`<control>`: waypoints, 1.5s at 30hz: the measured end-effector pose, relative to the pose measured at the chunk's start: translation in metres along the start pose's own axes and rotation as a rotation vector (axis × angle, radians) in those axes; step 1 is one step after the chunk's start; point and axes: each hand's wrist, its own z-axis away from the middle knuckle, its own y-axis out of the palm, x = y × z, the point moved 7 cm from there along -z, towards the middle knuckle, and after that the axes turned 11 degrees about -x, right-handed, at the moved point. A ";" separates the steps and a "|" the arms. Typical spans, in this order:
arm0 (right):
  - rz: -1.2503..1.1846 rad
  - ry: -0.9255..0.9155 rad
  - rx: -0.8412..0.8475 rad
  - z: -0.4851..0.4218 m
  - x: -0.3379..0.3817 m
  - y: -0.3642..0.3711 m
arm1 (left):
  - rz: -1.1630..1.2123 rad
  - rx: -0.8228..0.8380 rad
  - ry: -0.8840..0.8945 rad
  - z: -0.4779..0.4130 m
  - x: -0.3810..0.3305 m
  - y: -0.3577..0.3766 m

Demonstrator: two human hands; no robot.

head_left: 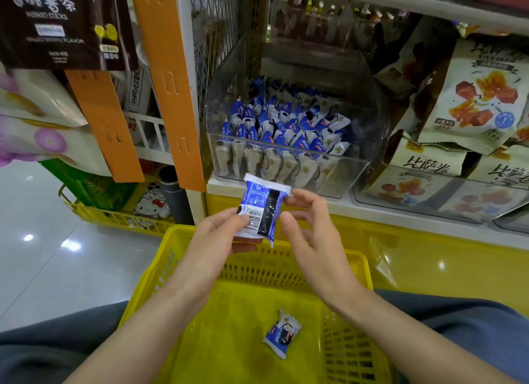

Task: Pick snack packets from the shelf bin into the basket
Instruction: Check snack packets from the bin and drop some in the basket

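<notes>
- The left hand (217, 230) is pinching a blue-and-white snack packet (262, 209) above the yellow basket (169, 260).
- The right hand (310, 234) is touching the packet's right edge; whether it is gripping cannot be told.
- A second packet (282, 333) is lying inside the basket, below the shelf bin (356, 168).

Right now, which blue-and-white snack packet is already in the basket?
The lone packet lying on the yellow basket's floor. A second packet is held above it in the left hand; the other packets sit in the clear shelf bin.
</notes>
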 end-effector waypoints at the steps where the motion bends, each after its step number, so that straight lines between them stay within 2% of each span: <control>1: -0.080 0.112 0.046 -0.001 -0.005 0.002 | -0.012 0.018 0.005 0.001 0.000 0.001; 4: -0.314 0.412 0.138 0.002 -0.018 0.008 | -0.050 0.062 0.034 0.004 -0.001 0.005; 6: -0.383 0.493 0.173 0.004 -0.020 0.010 | -0.062 0.074 0.041 0.005 -0.003 0.007; 9: -0.410 0.496 0.247 0.006 -0.019 0.013 | -0.105 0.072 0.069 0.005 -0.005 0.007; 14: -0.367 0.487 0.158 0.004 -0.024 0.010 | -0.463 -0.067 0.519 0.013 -0.019 0.001; 16: -0.354 0.476 0.122 0.003 -0.026 0.009 | -0.522 -0.036 0.579 0.017 -0.020 0.005; 20: -0.318 0.451 0.103 0.002 -0.029 0.007 | -0.580 -0.008 0.571 0.017 -0.012 0.009; 25: -0.255 0.361 0.099 0.000 -0.029 0.007 | -0.540 0.037 0.566 0.014 -0.009 0.012; 30: -0.182 0.340 0.107 0.002 -0.034 0.012 | -0.615 0.014 0.591 0.012 -0.006 0.011; 34: -0.107 0.248 0.160 0.005 -0.029 0.016 | -0.656 -0.029 0.586 0.010 -0.005 0.007; 38: -0.086 0.242 0.236 0.009 -0.028 0.022 | -0.744 -0.043 0.632 0.011 -0.007 0.003; 45: -0.028 0.224 0.280 0.009 -0.028 0.023 | -0.730 -0.042 0.605 0.010 -0.006 0.003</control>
